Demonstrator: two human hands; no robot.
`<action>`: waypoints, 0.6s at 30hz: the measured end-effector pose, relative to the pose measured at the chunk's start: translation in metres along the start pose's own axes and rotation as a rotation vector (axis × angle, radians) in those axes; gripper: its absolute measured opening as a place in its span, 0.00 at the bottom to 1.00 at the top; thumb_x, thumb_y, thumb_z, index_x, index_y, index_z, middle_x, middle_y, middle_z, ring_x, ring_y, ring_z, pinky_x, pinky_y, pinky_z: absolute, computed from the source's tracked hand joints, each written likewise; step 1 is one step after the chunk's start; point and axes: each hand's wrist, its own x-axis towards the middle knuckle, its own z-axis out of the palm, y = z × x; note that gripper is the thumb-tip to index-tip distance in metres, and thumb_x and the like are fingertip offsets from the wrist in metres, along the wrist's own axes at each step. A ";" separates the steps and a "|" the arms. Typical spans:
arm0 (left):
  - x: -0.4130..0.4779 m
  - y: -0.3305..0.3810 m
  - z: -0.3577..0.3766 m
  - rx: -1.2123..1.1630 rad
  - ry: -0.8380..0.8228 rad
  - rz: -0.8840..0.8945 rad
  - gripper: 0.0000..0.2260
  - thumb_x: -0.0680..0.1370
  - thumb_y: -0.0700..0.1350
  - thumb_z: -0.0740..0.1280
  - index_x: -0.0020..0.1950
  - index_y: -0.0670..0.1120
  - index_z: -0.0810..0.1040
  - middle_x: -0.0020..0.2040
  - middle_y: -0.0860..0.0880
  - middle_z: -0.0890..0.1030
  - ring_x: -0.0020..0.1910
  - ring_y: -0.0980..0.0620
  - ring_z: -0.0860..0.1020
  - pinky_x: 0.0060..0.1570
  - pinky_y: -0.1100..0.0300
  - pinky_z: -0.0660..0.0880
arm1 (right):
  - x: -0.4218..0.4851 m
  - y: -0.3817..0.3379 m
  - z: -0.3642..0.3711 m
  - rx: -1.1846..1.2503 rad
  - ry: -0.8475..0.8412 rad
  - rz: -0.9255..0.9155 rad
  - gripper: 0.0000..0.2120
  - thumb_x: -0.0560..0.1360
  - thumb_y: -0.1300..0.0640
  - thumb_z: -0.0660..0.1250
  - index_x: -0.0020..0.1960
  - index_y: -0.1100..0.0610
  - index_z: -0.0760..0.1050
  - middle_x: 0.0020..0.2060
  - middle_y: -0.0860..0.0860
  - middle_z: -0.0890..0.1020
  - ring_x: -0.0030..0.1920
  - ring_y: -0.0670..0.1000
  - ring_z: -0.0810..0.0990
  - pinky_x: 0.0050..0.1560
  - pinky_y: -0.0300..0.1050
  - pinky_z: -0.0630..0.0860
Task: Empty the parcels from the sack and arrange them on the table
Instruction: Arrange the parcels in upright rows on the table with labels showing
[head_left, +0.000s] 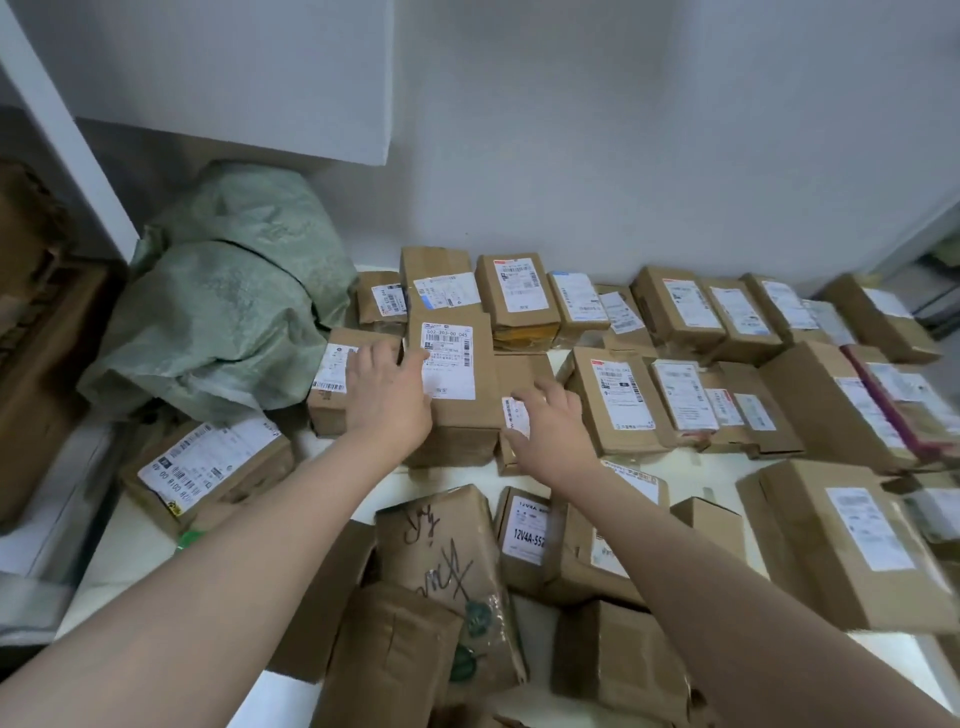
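**Head view.** Green woven sack (228, 312), slumped and creased, at the left rear corner of the white worktop (727, 467). Its mouth is hidden, so whether it holds anything more cannot be told. Brown card parcels (680, 312) cover most of the worktop. Those at the rear stand in rough rows, labels up; those nearest the camera lie unsorted and overlapping.

**Left grip** (387, 400): released, fingers straight over the small box (324, 405), thumb against the label of the tall parcel (457, 415) just beside it.

**Right grip** (550, 421): released, fingers loosely spread on the low parcel (519, 371) at the tall parcel's other side, touching its label.

**Step, as judged:** squaring these three into the second row.

**Handling, as judged:** taped card, stiff at edges and corners, with faces liable to dent. Tape and labels are slick; bare card gives friction. The small parcels are probably light enough for one hand, though the weight of the contents is unknown. Take hold across the two long sides, palm clear of the label, or push an end face to slide the parcel flat along the worktop.
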 end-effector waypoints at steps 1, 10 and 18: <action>-0.004 0.014 -0.001 -0.019 0.002 0.023 0.24 0.77 0.47 0.66 0.73 0.51 0.67 0.71 0.43 0.65 0.70 0.42 0.61 0.72 0.49 0.57 | -0.008 0.007 -0.002 0.006 0.026 0.004 0.24 0.78 0.53 0.64 0.73 0.52 0.66 0.75 0.53 0.60 0.73 0.57 0.56 0.72 0.49 0.59; -0.054 0.159 0.011 -0.136 -0.318 0.133 0.25 0.79 0.53 0.64 0.74 0.52 0.63 0.72 0.42 0.65 0.71 0.41 0.63 0.69 0.47 0.64 | -0.074 0.122 -0.045 0.056 0.384 0.382 0.21 0.76 0.58 0.63 0.69 0.57 0.69 0.67 0.59 0.69 0.67 0.60 0.63 0.63 0.49 0.64; -0.106 0.253 0.069 0.051 -0.602 -0.201 0.53 0.65 0.73 0.67 0.79 0.52 0.45 0.76 0.36 0.47 0.75 0.35 0.49 0.69 0.34 0.58 | -0.098 0.212 -0.025 0.301 -0.241 0.747 0.50 0.60 0.33 0.67 0.76 0.52 0.55 0.71 0.56 0.60 0.63 0.59 0.67 0.48 0.50 0.69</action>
